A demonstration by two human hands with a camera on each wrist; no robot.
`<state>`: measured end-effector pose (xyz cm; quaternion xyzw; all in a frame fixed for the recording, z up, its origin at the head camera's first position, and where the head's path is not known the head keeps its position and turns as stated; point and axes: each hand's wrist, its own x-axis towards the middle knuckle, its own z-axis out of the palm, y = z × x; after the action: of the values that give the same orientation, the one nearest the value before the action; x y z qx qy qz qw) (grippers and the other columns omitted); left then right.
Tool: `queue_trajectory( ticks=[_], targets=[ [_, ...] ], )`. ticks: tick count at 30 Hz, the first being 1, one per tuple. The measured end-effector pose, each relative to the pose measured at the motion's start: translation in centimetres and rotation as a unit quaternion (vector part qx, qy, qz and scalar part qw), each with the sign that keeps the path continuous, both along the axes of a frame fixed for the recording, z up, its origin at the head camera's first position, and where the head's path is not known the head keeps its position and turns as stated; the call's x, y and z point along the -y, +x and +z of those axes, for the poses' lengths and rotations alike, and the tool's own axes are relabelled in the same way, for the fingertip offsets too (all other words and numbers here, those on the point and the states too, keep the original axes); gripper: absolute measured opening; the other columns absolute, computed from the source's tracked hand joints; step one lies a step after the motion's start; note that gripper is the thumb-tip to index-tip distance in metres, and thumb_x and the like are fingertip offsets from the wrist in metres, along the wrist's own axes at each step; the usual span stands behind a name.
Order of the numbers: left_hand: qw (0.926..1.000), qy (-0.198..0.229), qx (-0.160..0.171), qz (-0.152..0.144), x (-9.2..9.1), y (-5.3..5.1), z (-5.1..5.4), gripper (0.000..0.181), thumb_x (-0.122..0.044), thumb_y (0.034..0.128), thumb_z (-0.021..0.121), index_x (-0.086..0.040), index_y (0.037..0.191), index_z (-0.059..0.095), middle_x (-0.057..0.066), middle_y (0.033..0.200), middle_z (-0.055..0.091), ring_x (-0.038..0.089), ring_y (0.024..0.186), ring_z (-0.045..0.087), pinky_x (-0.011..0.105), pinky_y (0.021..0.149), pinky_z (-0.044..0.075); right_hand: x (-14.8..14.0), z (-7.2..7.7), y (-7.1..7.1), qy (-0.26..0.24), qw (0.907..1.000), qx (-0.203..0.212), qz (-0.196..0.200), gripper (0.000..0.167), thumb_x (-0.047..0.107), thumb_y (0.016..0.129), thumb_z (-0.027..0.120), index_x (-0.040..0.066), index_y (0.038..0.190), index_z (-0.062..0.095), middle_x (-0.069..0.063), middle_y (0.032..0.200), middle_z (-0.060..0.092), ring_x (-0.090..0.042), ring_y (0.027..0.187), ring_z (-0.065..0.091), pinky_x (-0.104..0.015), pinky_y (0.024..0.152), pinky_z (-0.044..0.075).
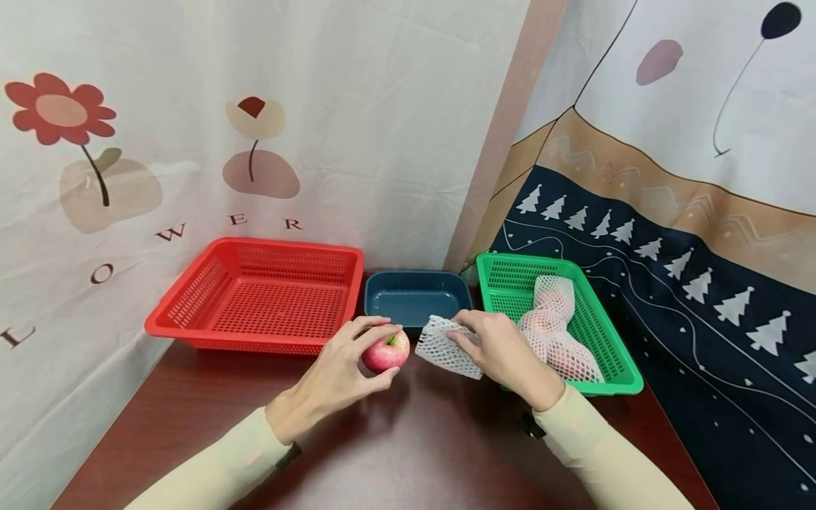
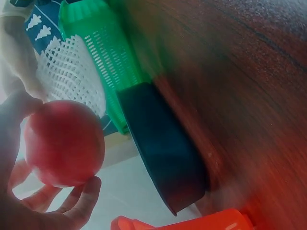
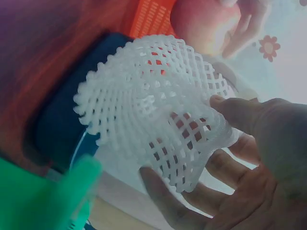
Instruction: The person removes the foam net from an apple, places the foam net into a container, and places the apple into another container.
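Note:
A red apple (image 1: 386,352) is gripped between the thumb and fingers of my left hand (image 1: 344,365), above the table. In the left wrist view the apple (image 2: 65,143) fills much of the lower left. Just to its right, my right hand (image 1: 506,350) pinches a white foam net sleeve (image 1: 446,347). In the right wrist view the sleeve (image 3: 144,105) hangs spread out and looks empty, with the thumb on one side and fingers on the other. A small gap separates apple and sleeve.
At the back left stands a red basket (image 1: 274,304). A small dark blue tray (image 1: 417,312) sits behind the hands. The green basket (image 1: 596,347) on the right holds net-wrapped fruit (image 1: 557,326). Curtains (image 1: 382,142) hang behind the brown table (image 1: 408,453).

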<state>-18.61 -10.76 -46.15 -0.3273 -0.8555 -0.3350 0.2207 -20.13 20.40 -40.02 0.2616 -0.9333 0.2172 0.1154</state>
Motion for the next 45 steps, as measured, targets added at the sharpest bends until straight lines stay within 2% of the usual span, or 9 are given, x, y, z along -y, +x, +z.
queue_trajectory(
  ticks=[6,9,13,16,20,29,34,38,45],
  targets=[
    [0.9998,-0.017,-0.003,-0.004,0.2,0.1,-0.3,0.068,-0.029,0.0860,0.102,-0.024,0.149,0.079,0.009,0.147,0.071,0.025,0.134,0.069,0.041,0.098,0.072,-0.2,1.0,-1.9,0.005,0.9976,0.069,-0.005,0.019,0.026,0.105,0.088,0.013,0.119,0.086,0.003,0.073,0.070,-0.008,0.065,0.051,-0.024,0.059,0.041],
    [0.9995,-0.028,0.004,-0.013,0.3,0.1,-0.4,0.070,-0.029,0.0856,0.102,-0.025,0.152,0.078,0.009,0.147,0.069,0.024,0.134,0.067,0.039,0.097,0.072,-0.2,1.4,-3.0,0.007,0.9948,0.102,-0.007,0.024,0.025,0.104,0.089,0.011,0.123,0.085,0.000,0.078,0.074,-0.011,0.068,0.056,-0.026,0.062,0.045],
    [0.9989,-0.038,0.018,-0.019,0.3,0.2,-0.4,0.072,-0.029,0.0856,0.102,-0.024,0.153,0.077,0.009,0.147,0.067,0.023,0.134,0.066,0.036,0.097,0.072,-0.2,1.9,-4.3,0.014,0.9918,0.126,-0.014,0.032,0.023,0.104,0.088,0.007,0.132,0.083,-0.008,0.100,0.087,-0.013,0.078,0.067,-0.029,0.073,0.057],
    [0.9986,-0.043,0.023,-0.020,0.3,0.3,-0.4,0.070,-0.028,0.0853,0.102,-0.023,0.151,0.078,0.008,0.145,0.067,0.022,0.133,0.066,0.036,0.098,0.072,-0.1,2.1,-5.2,0.018,0.9899,0.140,-0.011,0.035,0.022,0.107,0.086,0.005,0.138,0.082,-0.013,0.099,0.086,-0.014,0.070,0.061,-0.030,0.070,0.054],
    [0.9982,-0.052,0.017,-0.025,0.3,0.3,-0.4,0.065,-0.028,0.0867,0.101,-0.022,0.147,0.079,0.010,0.147,0.068,0.026,0.134,0.068,0.038,0.099,0.071,0.2,2.4,-6.3,0.023,0.9894,0.143,-0.007,0.029,0.020,0.111,0.081,0.005,0.136,0.084,-0.011,0.098,0.084,-0.014,0.066,0.053,-0.030,0.065,0.047],
    [0.9952,-0.091,0.029,-0.022,0.0,0.2,0.1,0.065,-0.033,0.0887,0.099,-0.023,0.149,0.076,0.005,0.149,0.072,0.023,0.130,0.069,0.040,0.102,0.068,1.3,3.1,-9.5,0.041,0.9903,0.132,-0.017,0.022,0.020,0.114,0.077,0.007,0.131,0.083,-0.010,0.099,0.081,-0.016,0.070,0.057,-0.034,0.068,0.049],
    [0.9943,-0.099,0.029,-0.028,-0.1,-0.1,0.1,0.061,-0.033,0.0919,0.096,-0.024,0.149,0.076,0.003,0.148,0.071,0.023,0.130,0.068,0.039,0.102,0.068,2.2,2.9,-11.3,0.036,0.9936,0.098,-0.044,0.023,0.019,0.113,0.078,0.007,0.132,0.084,-0.015,0.128,0.087,-0.026,0.100,0.079,-0.047,0.096,0.066],
    [0.9950,-0.090,0.033,-0.029,-0.1,0.0,-0.1,0.062,-0.032,0.0930,0.096,-0.024,0.151,0.075,0.002,0.147,0.070,0.020,0.130,0.070,0.036,0.103,0.069,3.2,2.2,-12.5,0.033,0.9939,0.087,-0.059,0.024,0.020,0.113,0.078,0.008,0.133,0.083,-0.017,0.136,0.085,-0.035,0.121,0.082,-0.055,0.111,0.066],
    [0.9954,-0.079,0.046,-0.028,-0.1,0.5,-0.5,0.062,-0.030,0.0915,0.097,-0.023,0.150,0.076,0.002,0.147,0.070,0.018,0.131,0.072,0.034,0.103,0.069,4.8,0.4,-13.8,0.050,0.9913,0.092,-0.080,0.023,0.020,0.114,0.078,0.011,0.134,0.080,-0.015,0.138,0.083,-0.033,0.116,0.082,-0.052,0.101,0.071]
  ],
)
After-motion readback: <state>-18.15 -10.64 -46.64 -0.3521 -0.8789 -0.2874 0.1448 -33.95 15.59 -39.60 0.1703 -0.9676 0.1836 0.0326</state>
